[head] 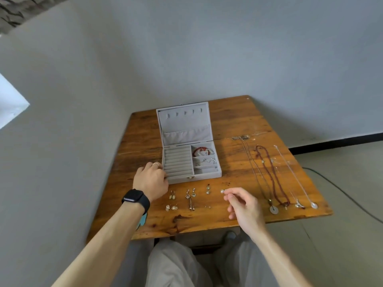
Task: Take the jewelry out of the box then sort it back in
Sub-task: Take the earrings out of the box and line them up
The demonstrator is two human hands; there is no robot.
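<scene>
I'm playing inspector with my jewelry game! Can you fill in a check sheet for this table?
Surface: wooden table, worn, seam across.
Job's things: grey box open, bracelets in its right compartments; earrings in rows before it; necklaces laid out at right.
Clutter: teal bit at near-left edge, unclear.
Hands: left hand holds the box's front corner; right hand pinches a pearl earring.
Cables: one cable on the floor, right.
Surroundings: grey wall.
</scene>
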